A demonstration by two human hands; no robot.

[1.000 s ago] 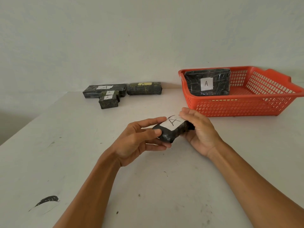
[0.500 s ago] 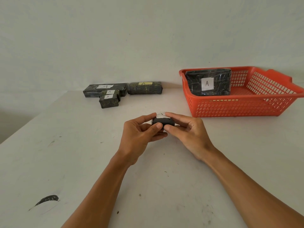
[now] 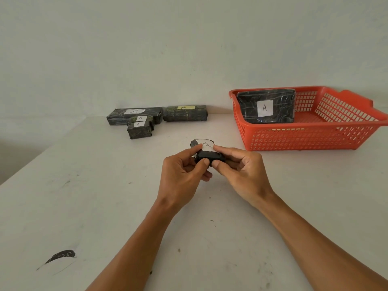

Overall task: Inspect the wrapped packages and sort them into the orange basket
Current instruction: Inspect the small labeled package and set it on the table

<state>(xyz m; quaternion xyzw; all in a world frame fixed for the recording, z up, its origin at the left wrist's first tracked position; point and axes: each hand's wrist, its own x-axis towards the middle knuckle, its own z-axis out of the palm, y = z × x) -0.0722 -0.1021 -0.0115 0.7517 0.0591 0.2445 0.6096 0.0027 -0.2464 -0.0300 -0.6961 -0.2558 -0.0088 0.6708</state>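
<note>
A small black wrapped package (image 3: 207, 154) with a white label on top sits between both hands over the middle of the white table. My left hand (image 3: 182, 175) pinches its left end with thumb and fingers. My right hand (image 3: 241, 173) pinches its right end the same way. The orange basket (image 3: 310, 135) stands at the right rear, a hand's width beyond my right hand. A large dark package with an "A" label (image 3: 266, 107) leans upright against the basket's left inner wall.
Several dark wrapped packages with "A" labels (image 3: 136, 117) lie grouped at the table's far left by the wall, one with a yellow label (image 3: 185, 113). A black smear (image 3: 60, 255) marks the table's near left. The table's left edge (image 3: 42, 152) runs diagonally.
The small package was tilted with its "A" label toward me, then turned flat so its dark side faces me. Both hands shifted their grip to its ends.
</note>
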